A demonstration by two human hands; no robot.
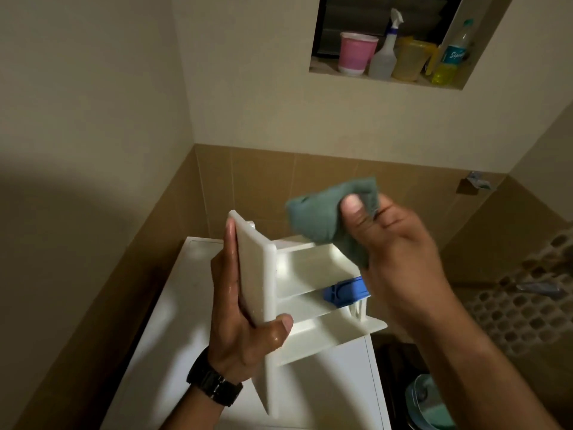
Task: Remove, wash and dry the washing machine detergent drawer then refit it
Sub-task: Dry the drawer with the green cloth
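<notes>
So the left hand point(240, 308), wet and wearing a black wristwatch point(214, 384), grips the white detergent drawer point(310, 293) by its front panel, thumb curled over the lower edge, holding it up above the white washing machine top point(173, 336). The right hand point(393, 252) pinches a bunched green cloth point(322, 212) against the drawer's far compartment, just above the blue insert point(344, 291). Further back, a wall niche point(341, 74) holds a pink cup point(356, 52), spray bottle point(386, 48), yellow jug point(410, 58) and a plastic bottle point(449, 57).

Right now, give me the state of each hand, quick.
Left hand: closed, its grip round the drawer front panel.
Right hand: closed, pinching the green cloth.
</notes>
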